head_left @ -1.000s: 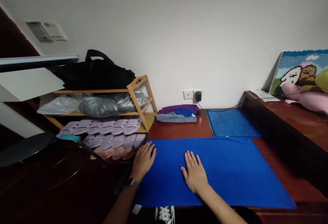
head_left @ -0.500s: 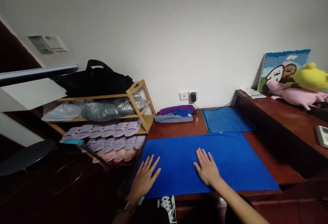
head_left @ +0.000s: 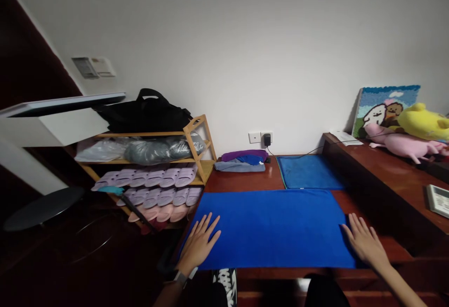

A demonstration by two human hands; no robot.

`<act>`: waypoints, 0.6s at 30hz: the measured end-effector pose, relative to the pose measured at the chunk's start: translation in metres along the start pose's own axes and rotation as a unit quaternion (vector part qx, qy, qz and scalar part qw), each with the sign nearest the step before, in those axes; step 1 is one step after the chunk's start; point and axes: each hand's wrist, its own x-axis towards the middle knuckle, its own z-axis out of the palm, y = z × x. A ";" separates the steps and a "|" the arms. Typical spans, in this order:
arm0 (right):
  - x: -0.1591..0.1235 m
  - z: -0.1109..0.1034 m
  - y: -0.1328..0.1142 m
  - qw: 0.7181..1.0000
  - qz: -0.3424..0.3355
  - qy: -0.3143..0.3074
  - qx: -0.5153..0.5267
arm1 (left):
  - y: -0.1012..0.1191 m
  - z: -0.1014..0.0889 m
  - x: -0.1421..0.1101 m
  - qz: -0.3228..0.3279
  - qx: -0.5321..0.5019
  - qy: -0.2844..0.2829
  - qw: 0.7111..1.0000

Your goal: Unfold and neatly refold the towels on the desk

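A bright blue towel (head_left: 273, 225) lies spread flat on a reddish wooden platform (head_left: 245, 181). My left hand (head_left: 199, 244) rests flat on the towel's near left corner, fingers spread, holding nothing. My right hand (head_left: 365, 242) lies flat at the towel's near right edge, fingers stretched out, partly on the wood. A watch shows on my left wrist.
A second blue mat (head_left: 308, 172) lies behind the towel. Folded cloths (head_left: 242, 161) sit by the wall socket (head_left: 261, 137). A wooden shoe rack (head_left: 154, 166) with slippers and a black bag stands left. A raised wooden ledge (head_left: 393, 176) with plush toys is on the right.
My right hand has slid from the towel's middle to its right edge. My left hand stays at the left corner. The view has shifted slightly.
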 end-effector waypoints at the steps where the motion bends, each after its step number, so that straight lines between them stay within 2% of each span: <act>1: 0.002 -0.006 -0.018 1.000 -0.005 0.003 0.000 | -0.001 0.001 0.000 0.002 -0.001 0.005 1.000; 4: 0.010 -0.024 -0.097 0.998 -0.058 0.006 0.035 | -0.002 0.004 -0.001 0.005 -0.001 0.021 1.000; 8: 0.024 -0.042 -0.216 0.979 -0.172 -0.035 0.105 | -0.002 0.005 -0.002 0.013 0.003 0.035 0.999; 10: 0.032 -0.043 -0.255 0.967 -0.210 -0.066 0.125 | -0.003 0.006 -0.003 0.016 0.007 0.042 0.999; 11: 0.038 -0.041 -0.265 0.964 -0.220 -0.079 0.129 | -0.004 0.007 -0.003 0.016 0.008 0.043 0.999; 12: 0.044 -0.039 -0.267 0.962 -0.223 -0.089 0.128 | -0.005 0.008 -0.003 0.017 0.009 0.044 0.999; 14: 0.057 -0.031 -0.251 0.965 -0.211 -0.097 0.120 | -0.008 0.010 -0.002 0.020 0.010 0.044 0.999; 16: 0.074 -0.024 -0.210 0.973 -0.184 -0.095 0.106 | -0.011 0.013 -0.002 0.024 0.011 0.042 0.999; 18: 0.091 -0.018 -0.151 0.982 -0.138 -0.095 0.088 | -0.013 0.015 -0.001 0.030 0.014 0.037 0.999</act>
